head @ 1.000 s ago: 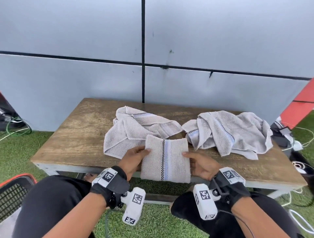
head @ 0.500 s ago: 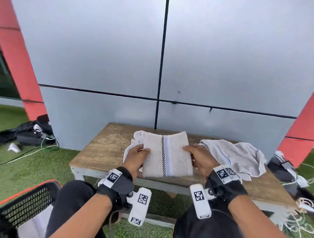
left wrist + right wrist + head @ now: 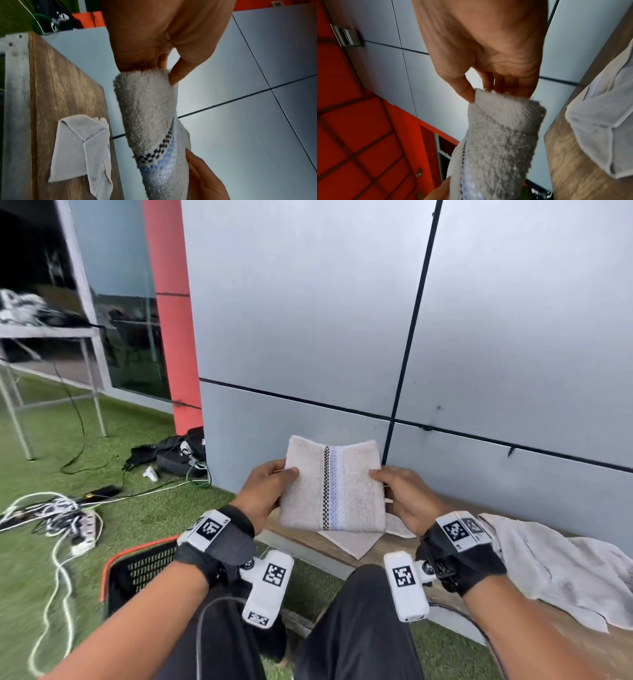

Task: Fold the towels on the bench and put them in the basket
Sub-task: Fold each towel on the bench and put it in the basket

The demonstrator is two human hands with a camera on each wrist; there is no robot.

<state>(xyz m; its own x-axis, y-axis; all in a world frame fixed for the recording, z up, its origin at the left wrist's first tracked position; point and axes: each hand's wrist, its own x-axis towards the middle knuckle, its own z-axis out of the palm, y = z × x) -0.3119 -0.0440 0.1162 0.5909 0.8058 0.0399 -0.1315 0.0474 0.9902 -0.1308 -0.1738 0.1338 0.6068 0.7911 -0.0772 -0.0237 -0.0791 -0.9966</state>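
Note:
A folded beige towel (image 3: 332,491) with a black-checked and blue stripe hangs in the air above the bench's left end. My left hand (image 3: 269,491) pinches its left edge, thumb on top, and my right hand (image 3: 400,494) pinches its right edge. The wrist views show the same folded towel (image 3: 150,121) (image 3: 498,135) gripped between thumb and fingers. Two unfolded towels stay on the wooden bench (image 3: 394,546): one (image 3: 352,541) just under the held towel, one (image 3: 555,570) at the right. The black basket (image 3: 137,573) with an orange rim stands on the grass at lower left.
Grey wall panels (image 3: 342,337) rise right behind the bench. Cables and a power strip (image 3: 82,529) lie on the grass at left, with black bags (image 3: 171,453) by a red pillar (image 3: 171,320). A metal table (image 3: 51,333) stands far left. My knees are below the hands.
Both hands have lifted the folded towel off the bench and carried it leftward; the view has swung left, so the basket and the cables on the grass now show.

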